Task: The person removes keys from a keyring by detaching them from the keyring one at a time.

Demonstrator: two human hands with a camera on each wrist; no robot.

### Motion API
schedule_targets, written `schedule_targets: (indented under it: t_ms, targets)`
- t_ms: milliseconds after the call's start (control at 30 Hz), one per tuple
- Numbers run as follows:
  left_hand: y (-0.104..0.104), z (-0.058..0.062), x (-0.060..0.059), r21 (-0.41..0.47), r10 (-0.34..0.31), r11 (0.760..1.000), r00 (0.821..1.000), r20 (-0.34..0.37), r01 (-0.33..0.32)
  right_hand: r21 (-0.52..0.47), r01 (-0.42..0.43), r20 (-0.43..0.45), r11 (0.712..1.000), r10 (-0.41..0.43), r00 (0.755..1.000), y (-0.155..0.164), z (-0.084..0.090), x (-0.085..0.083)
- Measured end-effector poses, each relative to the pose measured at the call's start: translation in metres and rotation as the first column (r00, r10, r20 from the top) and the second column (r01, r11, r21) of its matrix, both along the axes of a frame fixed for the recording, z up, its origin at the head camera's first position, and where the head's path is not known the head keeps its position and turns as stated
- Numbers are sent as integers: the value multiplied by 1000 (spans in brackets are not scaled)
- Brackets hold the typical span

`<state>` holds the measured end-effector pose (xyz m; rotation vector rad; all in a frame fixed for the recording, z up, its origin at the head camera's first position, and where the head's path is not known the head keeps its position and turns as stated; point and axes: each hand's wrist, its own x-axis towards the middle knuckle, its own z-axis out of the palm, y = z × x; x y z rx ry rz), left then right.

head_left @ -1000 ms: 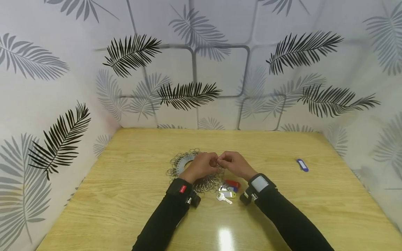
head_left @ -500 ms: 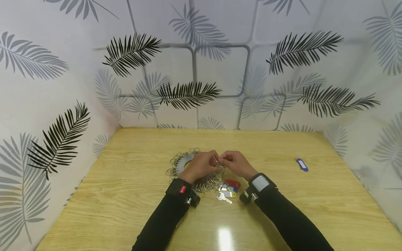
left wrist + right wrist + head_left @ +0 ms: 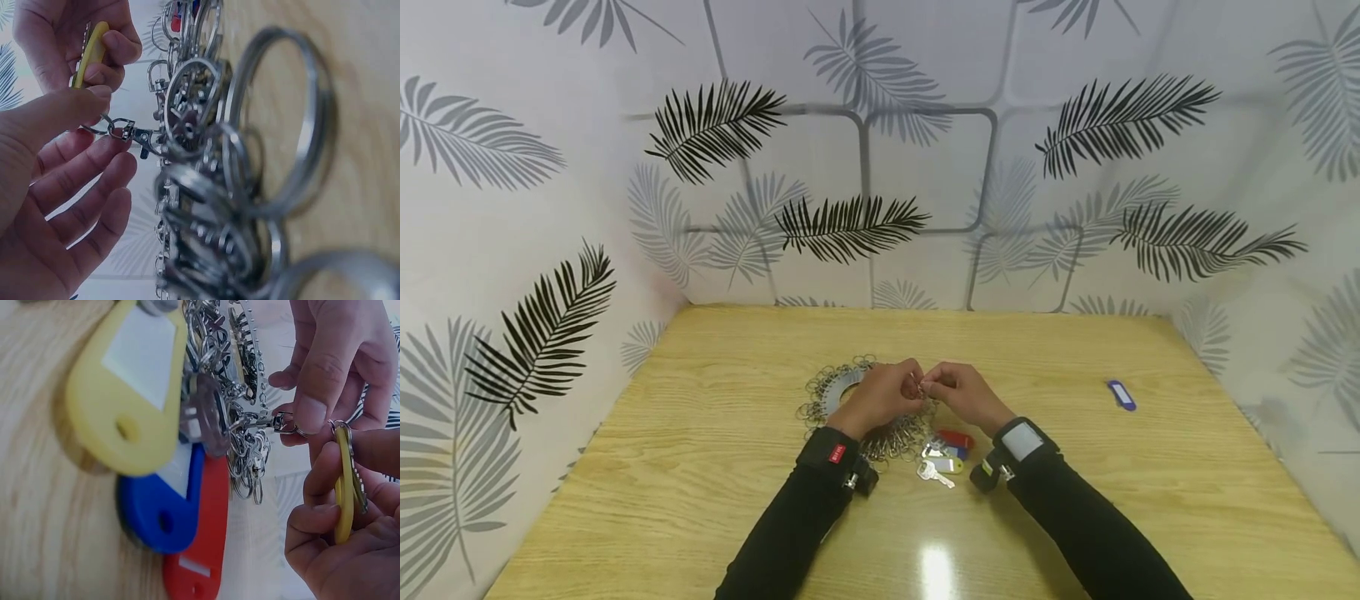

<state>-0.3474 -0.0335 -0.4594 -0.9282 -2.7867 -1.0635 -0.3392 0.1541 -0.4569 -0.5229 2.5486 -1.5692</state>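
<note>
Both hands meet above a heap of metal key rings and clasps [image 3: 850, 392] in the middle of the wooden table [image 3: 700, 467]. My left hand [image 3: 910, 386] pinches a small split ring [image 3: 100, 127] between thumb and forefinger. The ring hangs on a snap clasp [image 3: 136, 134] from the heap. My right hand [image 3: 931, 386] grips a yellow key tag [image 3: 342, 487] with a flat key against it, its top at that split ring. In the left wrist view the yellow key tag [image 3: 91, 51] shows between the right fingers.
Loose yellow [image 3: 125, 387], blue [image 3: 159, 503] and red [image 3: 200, 550] key tags lie by the heap, with a silver key [image 3: 935, 473] near my right wrist. Another blue tag [image 3: 1122, 394] lies apart at the right. Leaf-patterned walls close in three sides.
The fingertips have shifted slightly where the two hands meet, and a small ring now shows between them. The arms and the heap have stayed in place.
</note>
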Motion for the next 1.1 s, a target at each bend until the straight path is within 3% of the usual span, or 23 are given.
schedule_targets:
  t_ms: [333, 533, 767, 1100]
  targets:
    - [0, -3, 0, 49, -6, 999, 1000, -9, 6, 6, 29, 17, 1000, -29, 999, 0, -1, 3]
    - [-2, -1, 2, 55, -5, 998, 999, -33, 7, -46, 26, 36, 999, -24, 999, -2, 0, 3]
    - [-5, 2, 4, 70, 10, 997, 1000, 0, -10, -9, 26, -39, 1000, -26, 999, -3, 2, 4]
    - [-6, 0, 4, 132, 3, 991, 999, 32, -7, 79, 92, -164, 993, -78, 983, -6, 0, 12]
